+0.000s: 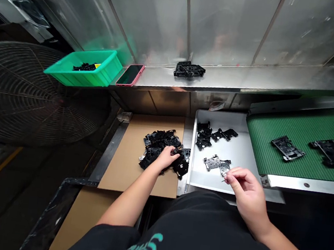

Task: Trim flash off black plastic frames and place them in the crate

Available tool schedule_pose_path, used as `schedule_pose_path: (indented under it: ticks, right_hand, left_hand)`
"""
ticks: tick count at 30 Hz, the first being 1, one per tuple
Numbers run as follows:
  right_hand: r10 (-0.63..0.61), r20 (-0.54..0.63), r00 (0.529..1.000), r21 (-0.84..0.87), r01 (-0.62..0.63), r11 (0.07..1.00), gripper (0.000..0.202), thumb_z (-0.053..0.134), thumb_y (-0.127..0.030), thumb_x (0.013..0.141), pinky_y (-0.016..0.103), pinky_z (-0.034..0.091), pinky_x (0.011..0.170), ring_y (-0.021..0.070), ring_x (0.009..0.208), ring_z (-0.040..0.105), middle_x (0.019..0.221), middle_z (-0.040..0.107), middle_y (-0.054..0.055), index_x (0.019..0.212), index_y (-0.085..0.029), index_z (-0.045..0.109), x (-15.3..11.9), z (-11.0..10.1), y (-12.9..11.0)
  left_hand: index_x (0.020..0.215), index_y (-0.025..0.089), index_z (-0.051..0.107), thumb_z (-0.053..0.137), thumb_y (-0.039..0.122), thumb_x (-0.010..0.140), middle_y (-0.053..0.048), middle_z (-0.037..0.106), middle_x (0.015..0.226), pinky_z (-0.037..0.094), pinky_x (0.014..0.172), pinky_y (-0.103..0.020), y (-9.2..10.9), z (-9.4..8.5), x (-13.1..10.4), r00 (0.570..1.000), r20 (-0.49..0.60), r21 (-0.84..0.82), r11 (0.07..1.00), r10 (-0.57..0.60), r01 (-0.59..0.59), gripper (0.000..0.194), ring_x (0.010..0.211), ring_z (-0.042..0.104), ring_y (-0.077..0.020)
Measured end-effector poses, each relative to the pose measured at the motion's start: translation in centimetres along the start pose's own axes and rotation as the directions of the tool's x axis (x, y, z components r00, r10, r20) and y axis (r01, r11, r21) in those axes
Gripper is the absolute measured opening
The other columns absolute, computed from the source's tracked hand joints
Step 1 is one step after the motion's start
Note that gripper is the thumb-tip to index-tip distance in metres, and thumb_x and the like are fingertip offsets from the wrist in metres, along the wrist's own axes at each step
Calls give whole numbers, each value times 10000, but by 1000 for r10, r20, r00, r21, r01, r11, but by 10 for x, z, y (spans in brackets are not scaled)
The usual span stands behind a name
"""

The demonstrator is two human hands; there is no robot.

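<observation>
My left hand (166, 157) reaches into a heap of black molded plastic parts (153, 156) on the brown cardboard. Its thumb and fingers are closed at the edge of one black plastic part (184, 156) on the heap's right side. Over the white tray (217, 185), my right hand (247, 191) makes a pinch, and a thin tip pokes out below the fingertips; what it belongs to is unclear. Just past those fingertips lie two grey-looking parts (212, 162) in the tray. Several more black parts (204, 136) are grouped at the tray's back left.
On the right, a green conveyor belt (317, 124) carries two black parts (332, 153). The metal shelf (231, 80) holds a green bin (84, 75), a phone (130, 74) and more black parts (189, 69). A large fan (35, 95) stands at the left.
</observation>
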State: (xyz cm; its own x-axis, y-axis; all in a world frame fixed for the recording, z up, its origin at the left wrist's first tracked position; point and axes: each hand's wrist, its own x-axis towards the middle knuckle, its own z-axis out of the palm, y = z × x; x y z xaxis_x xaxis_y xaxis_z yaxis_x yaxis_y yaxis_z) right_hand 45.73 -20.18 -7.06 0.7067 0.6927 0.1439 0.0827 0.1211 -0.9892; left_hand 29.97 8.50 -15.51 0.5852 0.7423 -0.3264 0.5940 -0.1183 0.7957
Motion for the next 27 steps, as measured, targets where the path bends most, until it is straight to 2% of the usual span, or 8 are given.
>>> schedule_pose_path:
  ticks: [3,5,7,10,14,17,22,27]
  right_hand:
    - [22,-17,1000,-19,-23,1000,145,738,-343,991,348,562,738,211,822,643,852,674,44,889,-247,702,1,-9,0]
    - [44,-33,998,-30,-45,999,154,742,-348,987,349,567,733,213,818,642,854,669,47,883,-244,699,2,-16,1]
    - [65,-50,997,-37,-67,997,148,747,-341,984,340,572,739,207,819,646,865,669,46,885,-243,697,4,-25,1]
    - [77,-74,994,-49,-80,996,132,746,-329,987,315,572,741,194,823,650,872,668,40,896,-246,697,5,-38,3]
    - [85,-97,992,-75,-93,993,131,744,-332,988,303,569,733,186,818,653,872,665,34,899,-248,697,6,-56,3]
    - [104,-130,986,-94,-116,989,139,748,-346,982,314,573,711,194,811,653,883,666,39,900,-245,698,5,-69,3]
    - [135,-192,972,-115,-159,981,150,754,-356,976,322,579,693,195,799,646,919,666,49,904,-236,700,6,-89,5]
    - [149,-198,969,-98,-171,980,145,752,-359,977,321,586,689,198,808,659,930,670,52,922,-234,705,8,-98,5]
  left_hand:
    - [1318,196,615,685,206,867,-176,521,1468,327,1256,-553,2,0,16,985,-134,233,970,110,-77,456,1473,424,-377]
    - [1388,206,588,616,216,927,-177,484,1514,277,1281,-561,12,11,27,967,-151,350,926,205,-142,462,1532,329,-375]
    - [1361,220,619,576,238,972,-154,539,1477,301,1277,-518,27,28,42,952,-91,434,873,291,-225,391,1513,359,-340]
    - [1279,240,676,577,252,1007,-104,638,1388,372,1244,-458,51,63,74,928,61,512,786,368,-346,290,1442,465,-278]
    - [1280,192,676,657,366,1014,-107,650,1397,497,1146,-532,76,106,123,917,184,599,699,353,-389,319,1331,595,-277]
    - [1331,180,651,676,407,1008,-118,647,1402,565,1073,-523,87,126,152,931,207,653,666,302,-361,395,1253,651,-269]
    - [1349,169,638,682,405,1005,-122,654,1380,594,1028,-498,97,137,173,944,223,641,694,242,-329,419,1213,670,-262]
    - [1333,185,651,674,405,1009,-118,647,1399,574,1061,-510,104,130,172,933,257,454,820,253,-348,392,1241,654,-263]
